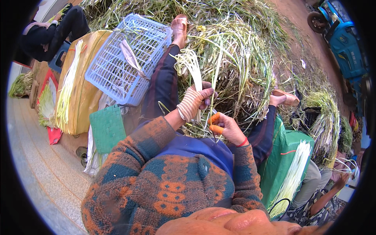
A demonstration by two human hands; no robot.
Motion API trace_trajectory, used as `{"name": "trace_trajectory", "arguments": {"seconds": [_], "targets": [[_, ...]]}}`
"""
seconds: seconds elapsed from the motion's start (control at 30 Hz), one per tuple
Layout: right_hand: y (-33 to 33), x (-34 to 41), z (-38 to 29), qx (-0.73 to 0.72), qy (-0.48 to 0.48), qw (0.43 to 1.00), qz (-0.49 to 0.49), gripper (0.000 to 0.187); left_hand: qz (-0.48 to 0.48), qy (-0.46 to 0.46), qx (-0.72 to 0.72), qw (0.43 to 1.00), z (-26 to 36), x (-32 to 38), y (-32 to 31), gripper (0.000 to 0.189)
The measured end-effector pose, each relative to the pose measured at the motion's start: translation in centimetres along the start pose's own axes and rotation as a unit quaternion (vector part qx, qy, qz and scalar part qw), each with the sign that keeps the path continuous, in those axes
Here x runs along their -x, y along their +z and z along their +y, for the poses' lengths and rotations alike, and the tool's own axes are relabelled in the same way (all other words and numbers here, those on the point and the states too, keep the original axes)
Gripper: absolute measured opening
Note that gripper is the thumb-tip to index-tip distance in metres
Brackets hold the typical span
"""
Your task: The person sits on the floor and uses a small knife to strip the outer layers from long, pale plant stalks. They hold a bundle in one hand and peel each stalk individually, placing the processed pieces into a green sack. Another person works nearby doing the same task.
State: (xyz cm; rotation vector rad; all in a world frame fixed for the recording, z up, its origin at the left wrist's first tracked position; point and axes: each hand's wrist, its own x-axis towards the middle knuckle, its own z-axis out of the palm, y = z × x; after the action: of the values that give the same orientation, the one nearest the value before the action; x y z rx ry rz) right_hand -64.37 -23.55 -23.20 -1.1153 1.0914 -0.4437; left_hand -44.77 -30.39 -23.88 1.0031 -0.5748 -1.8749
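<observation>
My left hand [202,95], with a ribbed tan wrap over palm and wrist, grips a bunch of pale blanched stalks [192,64], likely garlic chives. The bunch's tips droop away from me. Orange covers sit on two digits of my right hand [224,124], which pinches a thin yellow-green stalk [216,79] standing beside the bunch. A dark pointed tip shows below the right fingers; what it belongs to is unclear. Both hands are above my lap, over a blue apron [194,151]. Between my legs lies a large heap of untrimmed stalks [232,67].
A blue plastic crate [136,92] stands by my left leg. Trimmed stalks [69,91] lie on a yellow-wrapped block [88,85]; more [290,179] lie on a green-covered one [270,188]. People sit on both sides. A blue vehicle [346,50] stands far right.
</observation>
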Motion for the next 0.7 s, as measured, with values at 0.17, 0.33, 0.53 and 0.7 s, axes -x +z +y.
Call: {"name": "trace_trajectory", "arguments": {"seconds": [0.17, 0.33, 0.53, 0.7], "targets": [[-0.2, -0.8, -1.6, 0.032, -0.001, 0.999, 0.02, 0.014, 0.017, 0.031, -0.012, 0.999, 0.1, 0.2, -0.4, 0.027], [-1.3, -2.9, -4.5, -0.027, -0.099, 0.984, 0.147, 0.021, 0.005, 0.035, -0.032, 0.999, 0.2, 0.9, -0.3, 0.026], [-1.3, -6.2, -5.4, -0.171, -0.115, 0.968, 0.144, 0.024, -0.039, 0.015, -0.03, 0.999, 0.4, 2.3, 0.1, 0.026], [-0.7, -6.2, -4.4, -0.216, -0.155, 0.95, 0.162, 0.014, -0.013, 0.031, -0.015, 0.999, 0.3, 2.5, -0.1, 0.022]]}}
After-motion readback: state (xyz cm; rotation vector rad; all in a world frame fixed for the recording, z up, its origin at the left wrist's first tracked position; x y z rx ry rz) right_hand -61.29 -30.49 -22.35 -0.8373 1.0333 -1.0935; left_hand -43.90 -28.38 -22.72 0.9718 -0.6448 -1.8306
